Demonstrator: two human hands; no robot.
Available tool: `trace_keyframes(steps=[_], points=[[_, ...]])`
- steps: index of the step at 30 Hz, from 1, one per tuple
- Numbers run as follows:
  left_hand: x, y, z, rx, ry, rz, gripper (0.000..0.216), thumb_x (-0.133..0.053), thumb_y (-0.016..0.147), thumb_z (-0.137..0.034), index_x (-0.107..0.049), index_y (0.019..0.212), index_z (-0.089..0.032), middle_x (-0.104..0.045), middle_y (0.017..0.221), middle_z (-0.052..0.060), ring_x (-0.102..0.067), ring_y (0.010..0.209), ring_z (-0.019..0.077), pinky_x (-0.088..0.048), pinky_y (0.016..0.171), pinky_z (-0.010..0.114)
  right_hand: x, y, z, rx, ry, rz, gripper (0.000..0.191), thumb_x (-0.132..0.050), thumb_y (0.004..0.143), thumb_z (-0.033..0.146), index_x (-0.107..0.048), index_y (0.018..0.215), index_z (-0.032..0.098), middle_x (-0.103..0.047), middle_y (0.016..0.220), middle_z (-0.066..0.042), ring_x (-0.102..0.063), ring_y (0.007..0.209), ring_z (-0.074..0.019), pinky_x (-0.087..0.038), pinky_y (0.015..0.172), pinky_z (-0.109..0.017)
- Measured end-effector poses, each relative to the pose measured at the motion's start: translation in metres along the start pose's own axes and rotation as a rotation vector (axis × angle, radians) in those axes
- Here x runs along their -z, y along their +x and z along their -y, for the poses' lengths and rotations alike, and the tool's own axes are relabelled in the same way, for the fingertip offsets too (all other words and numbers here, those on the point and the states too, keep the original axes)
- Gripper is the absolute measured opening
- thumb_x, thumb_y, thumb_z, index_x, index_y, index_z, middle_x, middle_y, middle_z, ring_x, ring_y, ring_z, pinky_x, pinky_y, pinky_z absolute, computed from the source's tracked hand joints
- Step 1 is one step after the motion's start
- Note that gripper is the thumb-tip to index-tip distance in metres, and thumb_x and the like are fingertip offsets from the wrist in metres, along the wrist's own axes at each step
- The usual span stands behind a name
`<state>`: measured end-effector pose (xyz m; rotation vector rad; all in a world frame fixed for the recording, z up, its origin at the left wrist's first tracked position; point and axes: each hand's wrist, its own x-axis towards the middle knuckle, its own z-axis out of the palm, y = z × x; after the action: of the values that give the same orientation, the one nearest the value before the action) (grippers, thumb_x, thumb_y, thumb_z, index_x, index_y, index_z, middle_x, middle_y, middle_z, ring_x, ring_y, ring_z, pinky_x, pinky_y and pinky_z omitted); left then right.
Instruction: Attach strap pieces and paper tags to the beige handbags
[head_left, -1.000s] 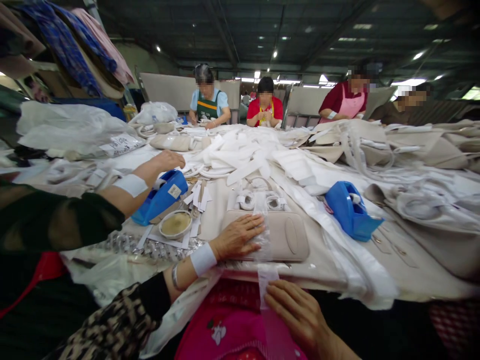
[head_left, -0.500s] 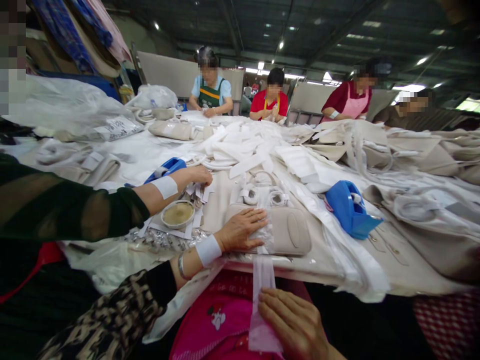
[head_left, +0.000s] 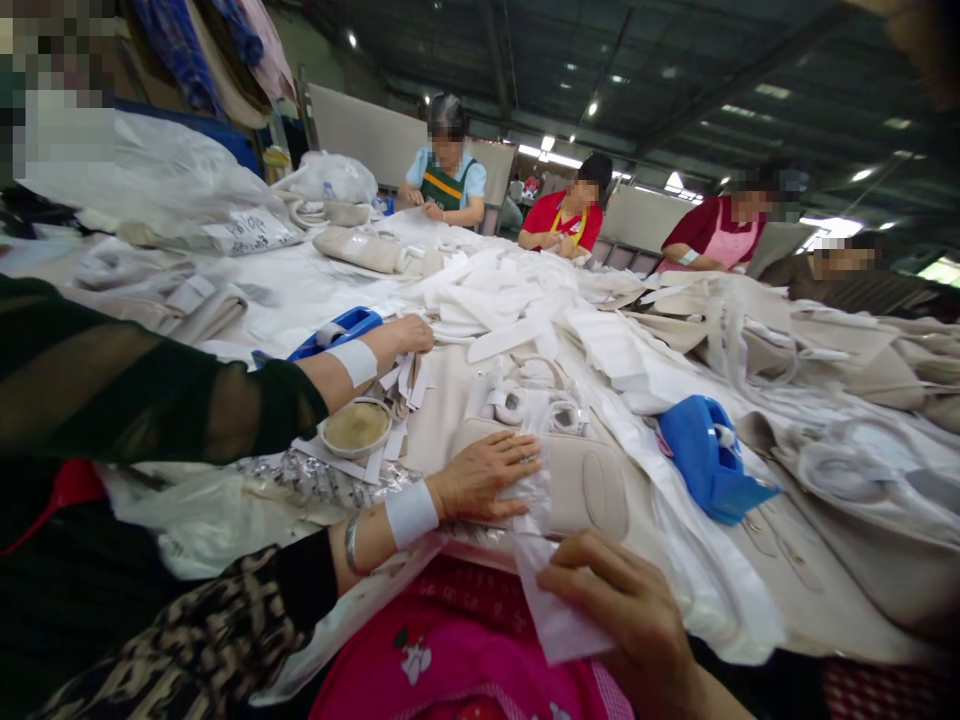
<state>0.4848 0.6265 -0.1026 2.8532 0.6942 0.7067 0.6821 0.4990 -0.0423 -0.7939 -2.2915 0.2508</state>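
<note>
My left hand (head_left: 480, 477) lies flat, fingers spread, on a beige bag (head_left: 581, 480) at the table's near edge, pressing down a clear plastic strip (head_left: 531, 485). My right hand (head_left: 626, 605) is below the table edge with its fingers closed round the strip's loose lower end (head_left: 551, 610), over my pink apron (head_left: 450, 650). Two white-wrapped rings (head_left: 536, 408) lie just beyond the bag.
A co-worker's arm (head_left: 352, 360) reaches in from the left towards white paper strips (head_left: 409, 380), beside a blue tape dispenser (head_left: 330, 335) and a small bowl (head_left: 355, 428). Another blue dispenser (head_left: 709, 458) sits to the right. White strips, beige bags and several seated workers fill the far table.
My right hand has risen to the table edge and closed on the strip's end. The co-worker's hand has moved from the blue dispenser to the paper strips. The view has shifted right.
</note>
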Motion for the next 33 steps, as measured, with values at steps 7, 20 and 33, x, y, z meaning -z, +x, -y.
trace_keyframes(steps=[7,20,33], points=[[0.002,0.001,0.0,-0.002,-0.015,0.015,0.062,-0.061,0.085,-0.044,-0.048,0.137,-0.014,-0.041,0.15,0.015,-0.034,0.141,0.0267,-0.02,0.121,0.042,0.019,0.008,-0.011,-0.052,-0.037,-0.002,0.027,-0.041,0.093,0.014,-0.067,0.098,0.019,-0.063,0.084,-0.008,-0.061,0.077,-0.0184,-0.047,0.065,-0.029],[0.006,0.003,-0.003,0.081,-0.126,-0.033,0.058,-0.062,0.071,-0.027,-0.041,0.122,-0.012,-0.054,0.125,0.016,-0.045,0.126,0.0279,-0.03,0.116,0.043,-0.011,0.083,-0.136,-0.48,-0.003,-0.022,0.022,-0.061,0.081,0.019,-0.056,0.06,0.019,-0.056,0.079,0.001,-0.055,0.072,-0.0145,-0.04,0.07,-0.028],[0.009,0.005,0.0,0.05,-0.192,-0.038,0.062,-0.058,0.072,-0.018,-0.031,0.128,-0.013,-0.044,0.132,0.017,-0.035,0.134,0.0276,-0.031,0.116,0.043,-0.011,0.076,-0.143,-0.469,0.121,-0.108,0.016,-0.066,0.08,0.015,-0.06,0.065,0.02,-0.055,0.079,0.001,-0.054,0.074,-0.0145,-0.039,0.067,-0.028]])
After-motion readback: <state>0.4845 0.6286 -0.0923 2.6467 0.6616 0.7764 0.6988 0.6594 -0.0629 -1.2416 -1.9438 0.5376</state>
